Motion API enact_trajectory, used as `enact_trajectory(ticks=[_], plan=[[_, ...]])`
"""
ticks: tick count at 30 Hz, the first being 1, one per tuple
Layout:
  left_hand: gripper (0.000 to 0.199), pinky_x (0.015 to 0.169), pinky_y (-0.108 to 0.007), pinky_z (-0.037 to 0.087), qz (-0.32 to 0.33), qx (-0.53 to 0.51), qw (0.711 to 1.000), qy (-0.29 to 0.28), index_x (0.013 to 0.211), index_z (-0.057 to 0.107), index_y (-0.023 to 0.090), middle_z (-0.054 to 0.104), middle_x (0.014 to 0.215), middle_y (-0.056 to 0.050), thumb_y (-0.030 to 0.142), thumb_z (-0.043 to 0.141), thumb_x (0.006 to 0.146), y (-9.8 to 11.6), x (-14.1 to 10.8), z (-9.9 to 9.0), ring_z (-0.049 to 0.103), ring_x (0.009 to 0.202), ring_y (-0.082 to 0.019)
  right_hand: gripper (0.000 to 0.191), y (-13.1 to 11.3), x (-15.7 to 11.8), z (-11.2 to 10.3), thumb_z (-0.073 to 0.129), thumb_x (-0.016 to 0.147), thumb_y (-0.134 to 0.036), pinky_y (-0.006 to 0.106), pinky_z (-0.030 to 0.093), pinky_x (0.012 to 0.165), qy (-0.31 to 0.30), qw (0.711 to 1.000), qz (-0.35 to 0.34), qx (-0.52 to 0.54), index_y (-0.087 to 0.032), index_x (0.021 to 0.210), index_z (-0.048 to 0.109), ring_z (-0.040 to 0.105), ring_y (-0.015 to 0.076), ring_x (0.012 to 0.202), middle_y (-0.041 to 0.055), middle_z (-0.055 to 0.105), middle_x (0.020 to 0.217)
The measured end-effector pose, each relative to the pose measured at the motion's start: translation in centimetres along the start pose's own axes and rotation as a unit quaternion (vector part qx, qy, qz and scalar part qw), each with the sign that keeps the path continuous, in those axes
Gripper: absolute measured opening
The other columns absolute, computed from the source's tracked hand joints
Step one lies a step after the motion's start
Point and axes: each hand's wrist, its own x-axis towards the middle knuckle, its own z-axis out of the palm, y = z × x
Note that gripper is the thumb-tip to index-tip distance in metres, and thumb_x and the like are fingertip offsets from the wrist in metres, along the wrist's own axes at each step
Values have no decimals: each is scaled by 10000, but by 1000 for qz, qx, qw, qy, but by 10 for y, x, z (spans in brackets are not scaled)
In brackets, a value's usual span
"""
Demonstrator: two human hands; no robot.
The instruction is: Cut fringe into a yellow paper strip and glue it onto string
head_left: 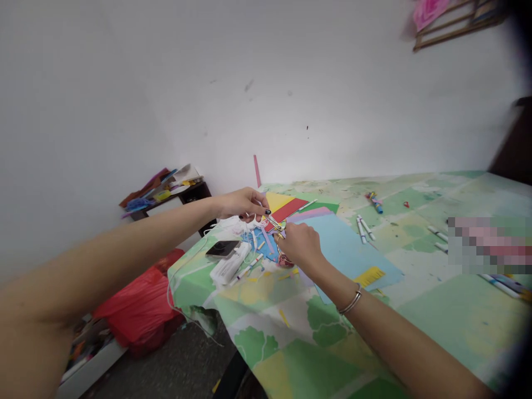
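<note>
My right hand [302, 243] grips a pair of scissors [274, 223], its fingers at the handles and the blades pointing up and left. At the blade tips, the fingers of my left hand [246, 204] are pinched together, and what they hold is too small to make out. Below both hands lie white string [248, 235] and small coloured scraps. Just behind them are a yellow sheet [279, 200] and a red strip [293, 211]. A light blue sheet [338, 244] lies under my right wrist, with a fringed yellow paper piece [371, 276] on it.
A phone [223, 249] and a white power strip [230, 265] lie near the table's left edge, beside a marker [249, 268]. More markers [361, 229] lie to the right. A red plastic bag [141, 305] is on the floor; a cluttered shelf [178, 199] stands at the wall.
</note>
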Motion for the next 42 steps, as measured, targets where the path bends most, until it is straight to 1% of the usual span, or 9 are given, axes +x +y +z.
enact_trajectory(ticks=[10,19,25,31,36,39,42], plan=[[144,406,-226,253,-4,6,1000,7,783,590,165,572,564,10,291,641,734,-7,1,-2,423,400,-67,368,-1,-1,-4,451,857,-467,313,444,626,19,1000,3,-5,-162,862,656,647,275,769,131,667,809],[193,412,-222,277,-13,8,1000,13,782,594,158,578,578,10,327,661,718,-11,1,-3,428,405,-64,359,0,1,-5,444,867,-439,311,437,638,19,1000,5,-9,-156,907,660,646,274,779,138,667,816],[179,402,-223,256,-9,4,1000,8,789,597,160,579,566,11,312,660,718,-14,3,-4,430,400,-68,348,-3,1,-6,461,862,-427,303,437,646,22,1000,1,-12,-144,904,658,646,273,782,143,665,811],[169,401,-217,261,-7,-4,1000,7,779,597,158,578,556,12,298,667,716,-15,3,-4,438,404,-69,352,-5,2,-7,451,878,-424,318,443,637,15,1000,-8,-16,-143,886,662,645,280,785,152,660,811],[142,397,-216,285,-8,-14,1000,25,759,600,148,589,566,5,267,669,721,-15,-1,-6,430,388,-63,382,-2,7,-5,445,888,-457,342,463,686,-21,1000,-8,-14,-140,946,649,632,284,865,163,648,888],[134,388,-208,285,2,-28,999,42,743,603,140,584,548,2,253,673,727,-14,-4,-11,426,379,-58,326,1,14,4,497,887,-413,353,485,723,-74,997,-16,-10,-135,1010,614,617,246,900,127,636,954],[139,373,-189,270,17,-48,997,65,757,603,138,586,529,2,256,674,737,-10,-9,-15,409,360,-43,278,-3,20,20,528,896,-340,364,506,762,-144,989,-45,-3,-128,1069,576,603,188,897,80,610,1028]])
